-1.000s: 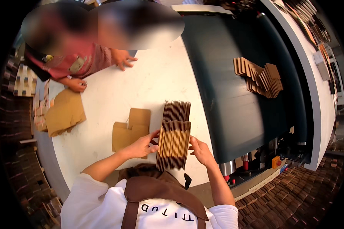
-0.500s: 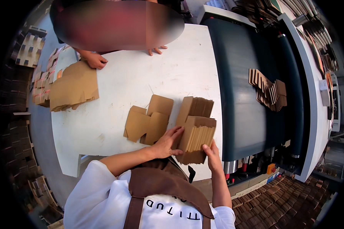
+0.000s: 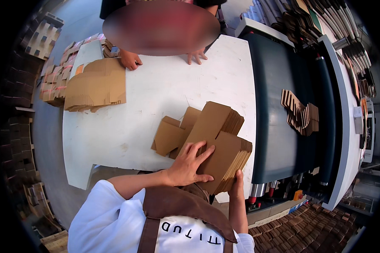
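A thick stack of flat brown cardboard box blanks leans at a tilt near the table's front right edge, held between my two hands. My left hand presses on its broad upper face, fingers spread and thumb lower down. At the lower right side, my right hand grips the layered edges; some of its fingers are hidden behind the stack. Just left of it, a few loose cardboard blanks lie on the white table, partly covered by the stack.
Across the table a co-worker's hand rests beside a larger pile of cardboard blanks. Along the right side runs a machine with a dark belt, carrying a fanned row of cardboard pieces. Many brown bundles cover the lower right floor.
The stack has tipped over so its broad face shows, and it now overlaps the loose blanks. My left hand has shifted from its side onto that face. The view has shifted slightly.
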### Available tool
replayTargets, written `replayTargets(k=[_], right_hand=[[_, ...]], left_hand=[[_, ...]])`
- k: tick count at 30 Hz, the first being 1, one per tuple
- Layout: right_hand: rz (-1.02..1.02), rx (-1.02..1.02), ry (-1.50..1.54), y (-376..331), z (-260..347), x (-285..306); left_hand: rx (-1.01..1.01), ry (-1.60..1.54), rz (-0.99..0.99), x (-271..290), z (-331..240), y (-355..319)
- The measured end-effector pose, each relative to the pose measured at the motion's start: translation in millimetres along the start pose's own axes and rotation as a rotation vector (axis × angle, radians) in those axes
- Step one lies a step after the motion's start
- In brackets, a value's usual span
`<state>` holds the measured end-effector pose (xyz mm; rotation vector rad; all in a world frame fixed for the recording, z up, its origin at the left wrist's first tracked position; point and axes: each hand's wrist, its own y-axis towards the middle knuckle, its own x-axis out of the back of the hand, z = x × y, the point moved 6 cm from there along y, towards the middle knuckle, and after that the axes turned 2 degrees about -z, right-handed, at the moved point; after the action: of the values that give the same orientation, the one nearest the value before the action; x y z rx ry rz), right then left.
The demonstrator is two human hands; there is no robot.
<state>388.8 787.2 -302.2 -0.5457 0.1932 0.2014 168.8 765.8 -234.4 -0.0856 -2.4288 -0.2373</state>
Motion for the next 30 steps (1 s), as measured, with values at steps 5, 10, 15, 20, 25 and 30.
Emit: replayTargets(k=[5, 10, 15, 20, 25, 30], right_hand=[[0.056, 0.101, -0.167, -11, 24, -29], [0.118, 0.236, -0.828, -23, 63, -98], [0.154, 0.383, -1.503, -1, 47, -187], [0.15, 0.679, -1.739, 18, 10, -230], [0.209, 0.786, -1.726, 24, -17, -237], [0.32, 0.858, -1.69, 27, -33, -235]], left_hand=[[0.037, -0.166, -0.033, 16, 21, -18], [0.298, -1.227, -0.082, -23, 95, -44], [0.499, -1.608, 0.016, -51, 161, -76], [0.403, -1.838, -0.184, -68, 208, -98], [0.745, -1.203, -0.272, -78, 296, -164], [1.06, -0.776, -0.405, 30, 276, -161]])
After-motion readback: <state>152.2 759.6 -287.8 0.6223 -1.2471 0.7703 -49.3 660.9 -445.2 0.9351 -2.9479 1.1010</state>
